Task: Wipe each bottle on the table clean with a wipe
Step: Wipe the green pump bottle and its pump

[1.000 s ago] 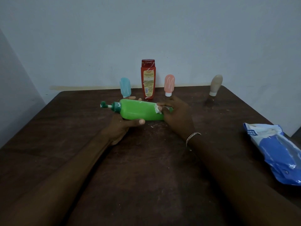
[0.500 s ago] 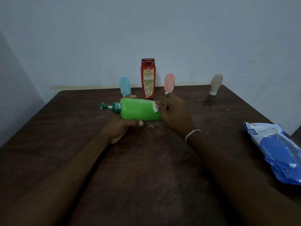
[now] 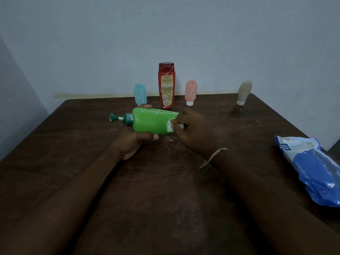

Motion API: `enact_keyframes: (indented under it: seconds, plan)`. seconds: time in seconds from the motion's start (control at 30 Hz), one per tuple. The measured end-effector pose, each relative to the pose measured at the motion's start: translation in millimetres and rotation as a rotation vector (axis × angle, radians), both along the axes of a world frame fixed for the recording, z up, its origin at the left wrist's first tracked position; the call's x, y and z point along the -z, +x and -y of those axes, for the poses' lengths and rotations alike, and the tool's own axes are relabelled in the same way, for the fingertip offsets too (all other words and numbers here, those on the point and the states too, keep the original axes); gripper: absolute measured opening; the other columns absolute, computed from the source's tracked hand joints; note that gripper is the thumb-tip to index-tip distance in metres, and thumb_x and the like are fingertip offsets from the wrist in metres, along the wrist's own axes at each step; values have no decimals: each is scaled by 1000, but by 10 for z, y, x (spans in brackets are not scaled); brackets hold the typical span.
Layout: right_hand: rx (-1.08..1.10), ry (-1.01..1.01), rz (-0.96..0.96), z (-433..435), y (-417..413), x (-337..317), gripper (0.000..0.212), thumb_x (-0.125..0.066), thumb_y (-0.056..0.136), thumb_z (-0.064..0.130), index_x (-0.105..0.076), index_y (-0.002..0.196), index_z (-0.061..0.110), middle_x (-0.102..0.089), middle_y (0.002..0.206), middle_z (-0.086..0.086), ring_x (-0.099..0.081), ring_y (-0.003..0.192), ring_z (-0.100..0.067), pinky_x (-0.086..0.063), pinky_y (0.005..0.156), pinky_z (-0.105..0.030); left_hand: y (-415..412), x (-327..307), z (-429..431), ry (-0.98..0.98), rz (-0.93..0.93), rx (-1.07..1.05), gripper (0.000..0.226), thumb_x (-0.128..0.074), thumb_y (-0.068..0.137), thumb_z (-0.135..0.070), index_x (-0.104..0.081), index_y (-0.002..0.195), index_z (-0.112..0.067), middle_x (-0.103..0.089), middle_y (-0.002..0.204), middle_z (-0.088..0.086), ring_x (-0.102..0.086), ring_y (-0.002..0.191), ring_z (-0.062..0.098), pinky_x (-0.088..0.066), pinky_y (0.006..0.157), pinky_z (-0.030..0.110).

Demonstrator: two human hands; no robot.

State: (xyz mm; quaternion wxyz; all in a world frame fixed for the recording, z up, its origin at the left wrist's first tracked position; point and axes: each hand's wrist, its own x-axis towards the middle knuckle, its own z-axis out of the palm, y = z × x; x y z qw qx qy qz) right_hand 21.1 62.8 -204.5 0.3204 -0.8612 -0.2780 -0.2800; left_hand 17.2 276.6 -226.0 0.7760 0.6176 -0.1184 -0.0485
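Observation:
A green pump bottle [image 3: 150,122] lies on its side above the dark wooden table [image 3: 73,153], its pump pointing left. My left hand [image 3: 135,142] grips it from below, thumb on the near side. My right hand [image 3: 191,128] pinches a small white wipe [image 3: 172,126] against the bottle's base end. Behind stand a tall red bottle [image 3: 166,85], a small blue tube [image 3: 140,94], a pink tube [image 3: 191,92] and a beige tube [image 3: 243,92], each tube resting on its cap.
A blue and white wipes pack [image 3: 312,168] lies at the table's right edge. Small white crumbs [image 3: 170,139] dot the wood under the bottle. A pale wall runs behind the table's far edge.
My right hand with the wipe has slid a little left along the bottle's base end, covering more of it. The left hand keeps holding the bottle in place.

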Motion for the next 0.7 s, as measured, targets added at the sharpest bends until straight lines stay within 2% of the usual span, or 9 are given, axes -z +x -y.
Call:
enact_keyframes:
  seconds: [0.13,0.27,0.37,0.47,0.53,0.63,0.7]
  plan:
    - [143,89,30,208,145,14,11,-68,77,9,-76,85,7,-65,78,-8,-60,68,-19,-51,61,-36,5,-8,11,-15,17,8,86,-63,68,22,-44,140,-20,-58,136,12,-62,121,24,-56,87,31]
    - [85,67,15,7,117,-32,11,-66,78,5,-74,86,6,-54,76,2,-51,66,-10,-36,59,-11,12,-1,9,-19,16,9,84,-61,69,24,-44,138,-22,-61,132,9,-63,118,23,-57,86,31]
    - [54,68,-19,170,127,40,9,-68,76,5,-75,81,8,-60,75,0,-54,66,-8,-39,59,-17,21,12,-6,-26,19,18,84,-63,67,22,-46,136,-23,-61,132,9,-62,120,23,-56,87,31]
    - [212,178,-33,370,240,59,9,-70,74,10,-76,79,13,-63,73,2,-54,64,-3,-43,59,-23,28,16,-3,-17,-8,13,87,-65,65,18,-42,142,-15,-62,132,9,-62,121,22,-56,84,27]
    - [237,196,-36,307,246,27,9,-72,76,12,-77,82,14,-65,75,0,-55,66,-6,-43,60,-20,42,32,-10,-11,-9,16,89,-68,64,18,-42,143,-15,-62,133,10,-61,123,24,-56,85,27]
    - [117,124,-25,196,188,52,9,-70,75,9,-77,81,11,-65,76,-2,-58,67,-9,-45,61,-21,53,52,-40,-28,-10,27,90,-70,65,18,-44,142,-18,-60,136,11,-59,124,26,-56,88,30]
    - [116,147,-34,288,200,89,11,-70,73,6,-77,79,11,-63,73,3,-57,66,-2,-43,61,-17,51,44,-37,-32,1,32,88,-69,66,21,-46,140,-22,-60,137,12,-60,124,26,-55,90,31]
